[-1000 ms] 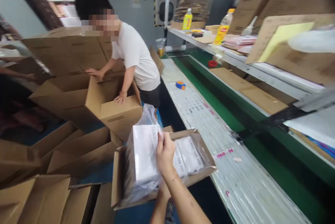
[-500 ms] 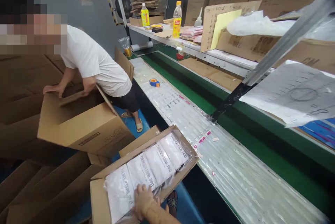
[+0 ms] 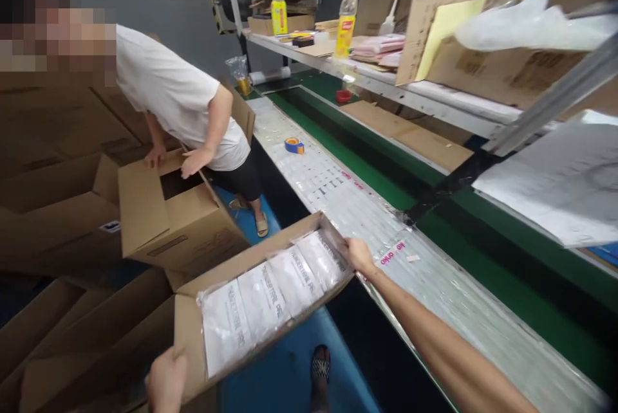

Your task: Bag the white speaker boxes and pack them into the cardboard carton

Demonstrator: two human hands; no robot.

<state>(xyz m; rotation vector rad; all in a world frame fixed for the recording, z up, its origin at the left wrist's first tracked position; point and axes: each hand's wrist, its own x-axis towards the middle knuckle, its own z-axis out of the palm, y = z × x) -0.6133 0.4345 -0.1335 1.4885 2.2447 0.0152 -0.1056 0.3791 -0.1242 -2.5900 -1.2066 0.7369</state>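
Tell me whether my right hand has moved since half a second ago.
Yes. The right hand has left the white bagged packs and now grips the open brown cardboard box at its end beside the workbench.

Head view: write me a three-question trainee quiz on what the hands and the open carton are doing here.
1. True or false: both hands grip the open carton.
2. The white packs in the carton are: A) loose bottles B) wrapped in clear plastic C) tape rolls.
3. What small thing lies on the white bench strip beyond the carton?

Key:
1. True: left hand at the near end, right hand at the far end.
2. B.
3. A blue and orange tape roll.
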